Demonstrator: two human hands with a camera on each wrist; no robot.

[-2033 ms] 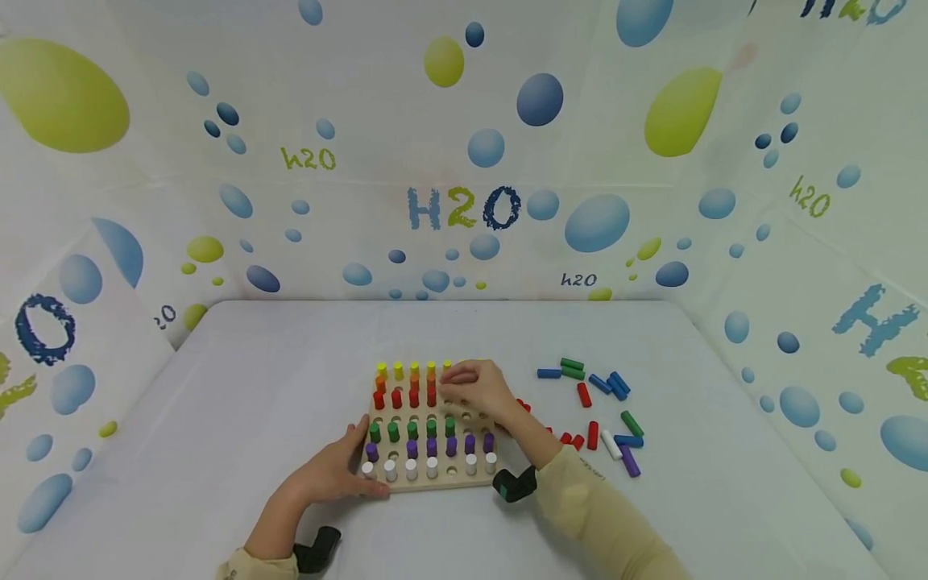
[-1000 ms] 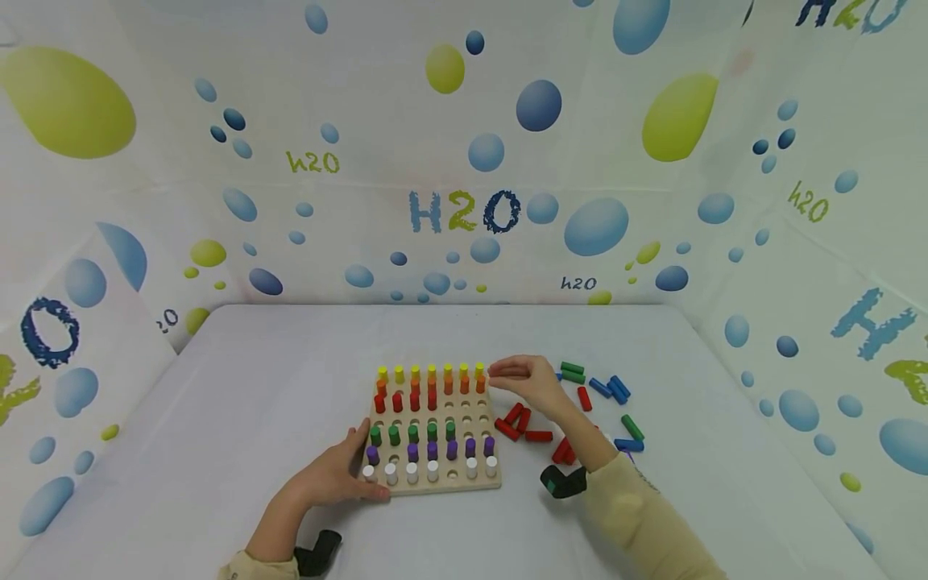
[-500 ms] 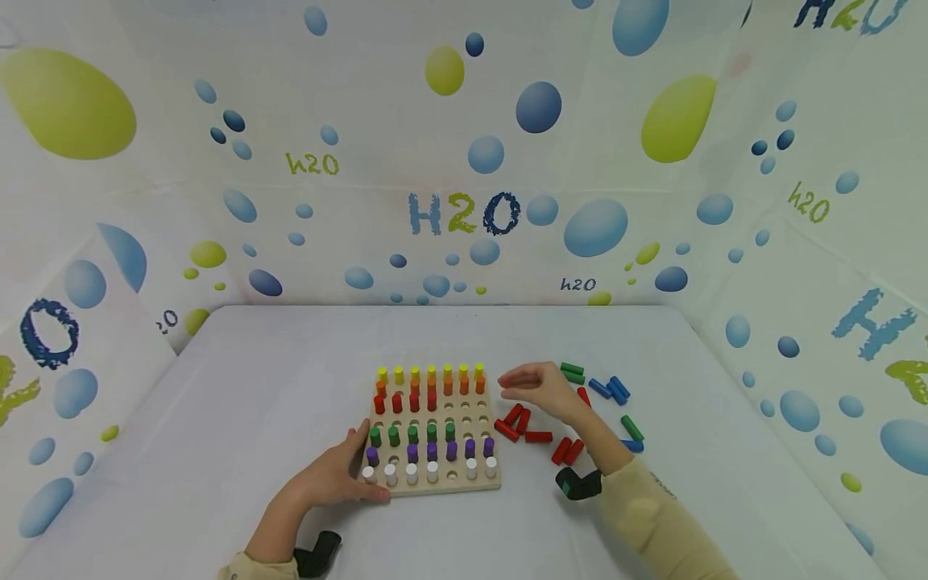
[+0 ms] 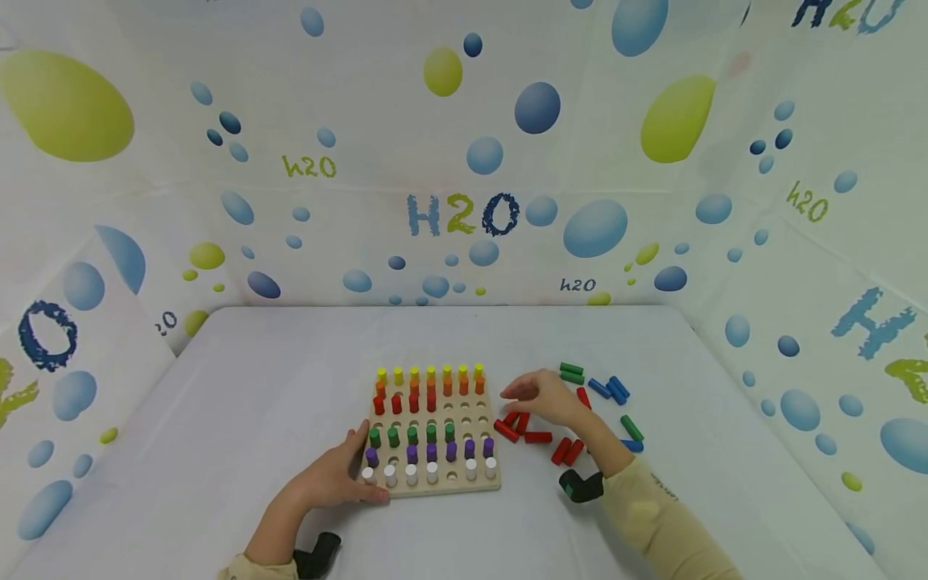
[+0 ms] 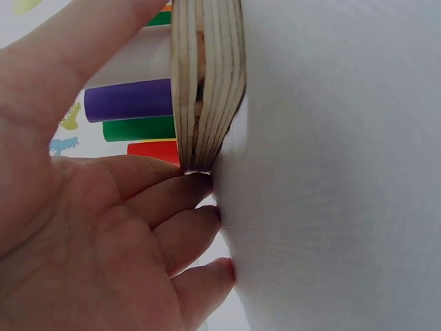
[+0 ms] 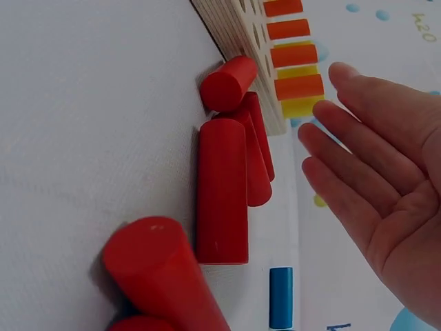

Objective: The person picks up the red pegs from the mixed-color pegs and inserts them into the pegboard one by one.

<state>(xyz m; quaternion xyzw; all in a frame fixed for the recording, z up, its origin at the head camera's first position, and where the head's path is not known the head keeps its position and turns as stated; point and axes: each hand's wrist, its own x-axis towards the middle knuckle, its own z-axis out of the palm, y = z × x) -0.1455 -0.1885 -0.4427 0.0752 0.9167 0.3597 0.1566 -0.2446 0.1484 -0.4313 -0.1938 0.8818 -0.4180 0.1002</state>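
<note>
A wooden pegboard (image 4: 470,487) lies mid-table with rows of yellow, orange, red, green, purple and white pegs. Its near left corner is gripped by my left hand (image 4: 329,475), the thumb along the front edge and the fingers against the left side. In the left wrist view those fingers (image 5: 169,234) meet the plywood edge and the table cloth. Right of the board, my right hand (image 4: 547,399) hovers with relaxed fingers and nothing between them. Below it lie loose red pegs (image 4: 538,437), which the right wrist view shows as a cluster of red pegs (image 6: 222,193) beside the board.
Farther right lie green pegs (image 4: 571,368), blue pegs (image 4: 618,390) and a single green peg (image 4: 632,427). My right forearm covers part of that area. Behind the white table (image 4: 290,346) hangs a sheet with coloured drops (image 4: 538,108).
My right hand has moved from over the board's orange row to the right, above the loose red pegs. The orange row now shows pegs at its right end. My left hand stays at the corner.
</note>
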